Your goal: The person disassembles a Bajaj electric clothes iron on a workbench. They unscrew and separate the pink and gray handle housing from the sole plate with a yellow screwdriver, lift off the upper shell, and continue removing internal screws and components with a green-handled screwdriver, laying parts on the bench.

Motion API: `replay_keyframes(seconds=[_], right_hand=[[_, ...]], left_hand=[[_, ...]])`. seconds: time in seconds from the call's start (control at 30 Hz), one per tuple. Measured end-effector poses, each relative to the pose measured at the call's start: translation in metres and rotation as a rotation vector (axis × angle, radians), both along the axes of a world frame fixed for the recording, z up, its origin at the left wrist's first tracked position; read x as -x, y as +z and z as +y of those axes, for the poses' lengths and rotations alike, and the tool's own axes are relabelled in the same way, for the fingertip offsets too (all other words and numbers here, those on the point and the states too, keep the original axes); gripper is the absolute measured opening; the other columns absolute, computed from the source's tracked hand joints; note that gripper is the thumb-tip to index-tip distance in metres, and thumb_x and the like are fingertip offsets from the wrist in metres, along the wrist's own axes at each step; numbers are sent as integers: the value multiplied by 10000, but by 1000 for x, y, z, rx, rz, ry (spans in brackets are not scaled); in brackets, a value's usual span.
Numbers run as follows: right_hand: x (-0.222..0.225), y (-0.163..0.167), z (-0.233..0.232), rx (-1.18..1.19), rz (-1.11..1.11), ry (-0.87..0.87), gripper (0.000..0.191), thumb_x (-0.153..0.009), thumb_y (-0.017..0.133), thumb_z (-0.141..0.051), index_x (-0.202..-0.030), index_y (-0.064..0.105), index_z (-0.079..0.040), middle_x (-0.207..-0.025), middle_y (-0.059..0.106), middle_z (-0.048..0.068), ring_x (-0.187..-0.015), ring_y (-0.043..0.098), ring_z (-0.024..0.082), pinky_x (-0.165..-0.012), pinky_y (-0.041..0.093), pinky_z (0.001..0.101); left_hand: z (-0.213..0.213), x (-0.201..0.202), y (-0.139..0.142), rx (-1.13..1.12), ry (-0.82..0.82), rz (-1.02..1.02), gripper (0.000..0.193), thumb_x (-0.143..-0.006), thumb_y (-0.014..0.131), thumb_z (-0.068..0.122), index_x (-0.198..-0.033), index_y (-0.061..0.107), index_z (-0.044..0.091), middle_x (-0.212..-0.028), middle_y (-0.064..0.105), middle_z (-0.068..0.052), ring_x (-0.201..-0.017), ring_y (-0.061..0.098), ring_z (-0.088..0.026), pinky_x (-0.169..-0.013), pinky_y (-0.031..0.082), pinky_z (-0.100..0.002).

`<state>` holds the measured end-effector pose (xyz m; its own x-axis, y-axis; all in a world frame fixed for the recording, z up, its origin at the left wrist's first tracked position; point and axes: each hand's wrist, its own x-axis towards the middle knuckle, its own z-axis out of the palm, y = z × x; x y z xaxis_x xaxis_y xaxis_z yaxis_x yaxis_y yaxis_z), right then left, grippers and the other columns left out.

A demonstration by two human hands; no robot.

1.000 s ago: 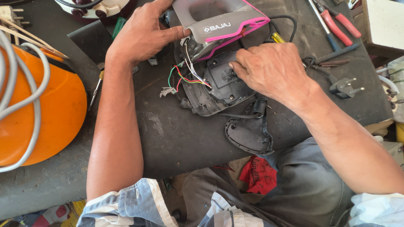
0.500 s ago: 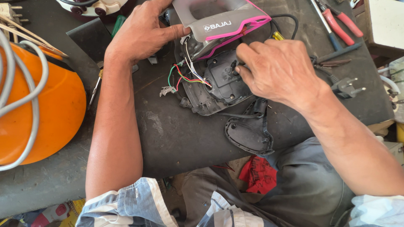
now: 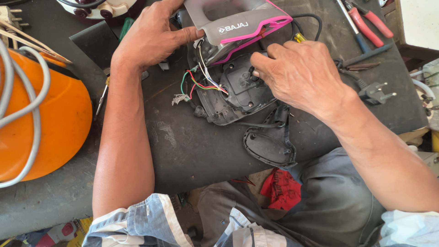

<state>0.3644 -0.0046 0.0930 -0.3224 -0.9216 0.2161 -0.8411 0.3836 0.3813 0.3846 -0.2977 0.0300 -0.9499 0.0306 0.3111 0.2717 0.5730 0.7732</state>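
Observation:
An opened electric iron lies on a dark mat. My left hand grips its grey and pink handle housing, which is tilted up off the black inner body. Red, green and white wires run between the two parts. My right hand rests on the black body, fingertips pinched on a small part at its top. A yellow tool handle pokes out behind the knuckles; whether the hand holds it is hidden.
A loose black cover lies in front of the iron. An orange dome with a grey cable stands on the left, beside a thin screwdriver. Red-handled pliers and a mains plug lie on the right.
My right hand's fingers have shifted slightly on the black body. My left hand has kept its grip on the handle housing.

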Motion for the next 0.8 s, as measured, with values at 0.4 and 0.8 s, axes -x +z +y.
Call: replay_keyframes(seconds=[0.4, 0.8], right_hand=[[3, 0, 2, 111, -110, 32, 243, -868, 839, -252, -947, 667, -100, -846, 586, 42, -787, 649, 241, -648, 509, 394], [11, -5, 9, 129, -336, 88, 117, -883, 748, -71, -995, 717, -89, -925, 640, 48, -848, 667, 267, -701, 534, 399]], left_hand=[[-2, 2, -1, 27, -11, 56, 541, -939, 848, 334, -1371, 643, 81, -1177, 714, -136, -851, 667, -202, -747, 551, -375], [-4, 5, -6, -37, -84, 96, 473, -973, 836, 280, -1361, 653, 82, -1225, 736, -106, -940, 683, -187, -792, 557, -343]])
